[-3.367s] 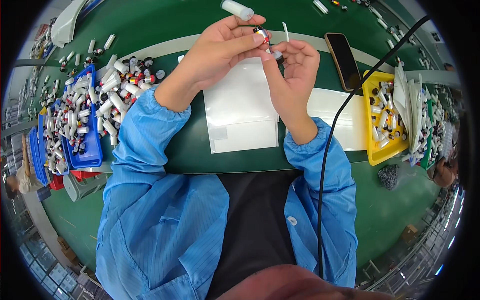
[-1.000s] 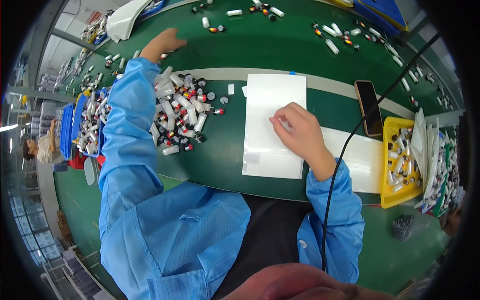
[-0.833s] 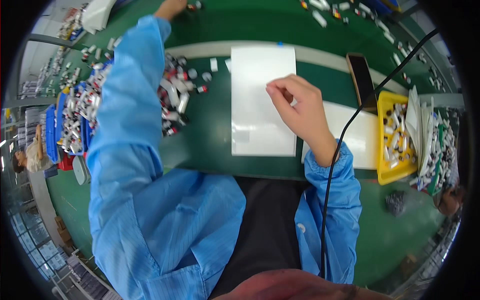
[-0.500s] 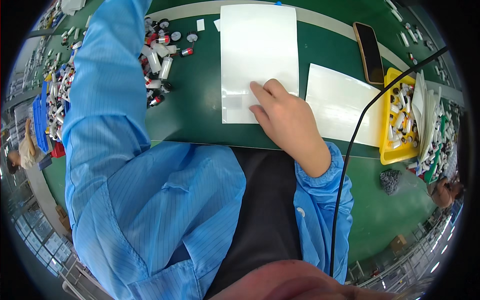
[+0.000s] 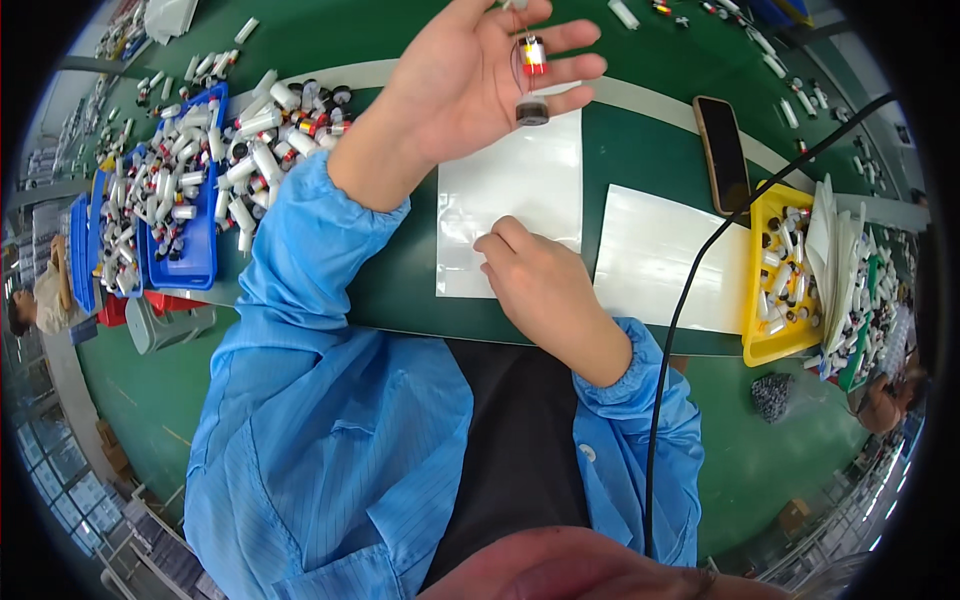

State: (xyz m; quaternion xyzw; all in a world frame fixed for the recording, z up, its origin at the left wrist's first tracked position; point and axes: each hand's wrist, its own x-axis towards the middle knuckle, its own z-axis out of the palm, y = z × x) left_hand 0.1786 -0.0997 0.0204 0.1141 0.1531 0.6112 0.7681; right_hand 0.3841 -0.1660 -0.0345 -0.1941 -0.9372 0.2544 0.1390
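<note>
My left hand point(image 5: 445, 95) is raised over the far end of the white glossy sheet point(image 5: 515, 185). Its thumb and forefinger meet at the top edge of the view and hold a small wired electronic part, with a red-and-yellow cylinder point(image 5: 534, 58) and a round black piece point(image 5: 532, 111) dangling by thin wires before the palm. The other fingers are spread. My right hand point(image 5: 545, 290) rests low on the sheet, fingers curled together near a clear strip along its near edge. Whatever those fingertips may pinch is too small to make out.
Blue trays point(image 5: 185, 255) and a loose pile of white tubes point(image 5: 262, 160) lie at the left. On the right are a second white sheet point(image 5: 665, 260), a phone point(image 5: 722, 150), a yellow bin point(image 5: 770, 345) of small parts and a black cable point(image 5: 700, 270) crossing the view.
My left hand has come back from beyond the far left edge, now carrying the wired part over the sheet. My right hand stays at the sheet, its fingers more curled. The view has shifted.
</note>
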